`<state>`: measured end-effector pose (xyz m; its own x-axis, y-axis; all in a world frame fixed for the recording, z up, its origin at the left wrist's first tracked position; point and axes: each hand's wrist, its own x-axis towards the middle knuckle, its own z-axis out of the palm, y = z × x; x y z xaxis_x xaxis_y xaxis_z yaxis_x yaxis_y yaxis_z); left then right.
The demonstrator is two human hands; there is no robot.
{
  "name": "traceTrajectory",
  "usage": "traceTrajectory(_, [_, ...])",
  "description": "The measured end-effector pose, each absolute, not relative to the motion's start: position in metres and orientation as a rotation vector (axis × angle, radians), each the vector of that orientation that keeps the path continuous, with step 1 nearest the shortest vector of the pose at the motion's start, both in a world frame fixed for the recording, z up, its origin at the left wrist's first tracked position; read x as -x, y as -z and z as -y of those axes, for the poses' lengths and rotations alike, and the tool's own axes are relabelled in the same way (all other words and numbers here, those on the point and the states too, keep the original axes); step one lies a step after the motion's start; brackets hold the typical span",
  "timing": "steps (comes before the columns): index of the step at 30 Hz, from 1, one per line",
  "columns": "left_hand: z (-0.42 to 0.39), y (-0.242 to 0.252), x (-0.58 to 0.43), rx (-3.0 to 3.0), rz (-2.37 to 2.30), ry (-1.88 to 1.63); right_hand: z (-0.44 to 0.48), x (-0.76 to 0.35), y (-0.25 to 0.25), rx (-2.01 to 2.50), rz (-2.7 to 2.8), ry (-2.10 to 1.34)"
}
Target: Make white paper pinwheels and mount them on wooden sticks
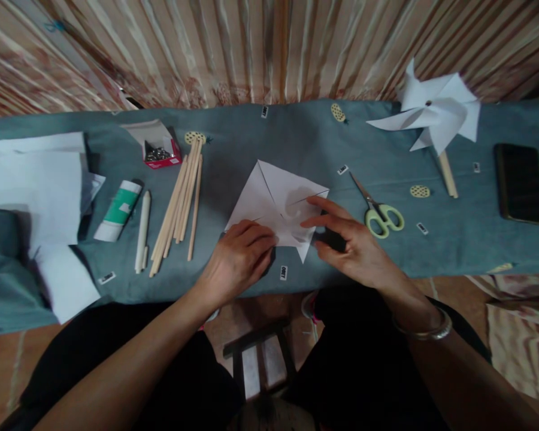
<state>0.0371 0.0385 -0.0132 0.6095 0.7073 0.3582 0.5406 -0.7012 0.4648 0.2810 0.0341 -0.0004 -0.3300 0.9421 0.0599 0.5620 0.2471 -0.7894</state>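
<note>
Wooden sticks (179, 206) lie on the cloth-covered counter (233, 131). Rightward, the left hand (240, 257) rests, fingers curled, on the near-left side of slit white paper (269, 212); whether it grips is unclear. Steady, light pressure there should keep the slits from tearing. The right hand (354, 242), fingers spread, is over the paper's right side, scissors (374, 205) beyond.

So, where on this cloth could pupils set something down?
Bare cloth lies between the wooden sticks and cut paper, and below the pinwheel, between scissors and phone. Crowded: the left end, with white sheets, tube, pen and open box.
</note>
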Motion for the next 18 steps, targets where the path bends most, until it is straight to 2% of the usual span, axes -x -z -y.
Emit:
traceTrajectory(8, [-0.039,0.013,-0.039,-2.512,-1.039,-0.763,-0.039,-0.264,0.009,1.268,1.89,-0.871])
traceTrajectory(18, [-0.032,0.017,-0.04,-2.485,-1.053,-0.796,-0.046,-0.25,0.018,1.403,1.88,-0.66])
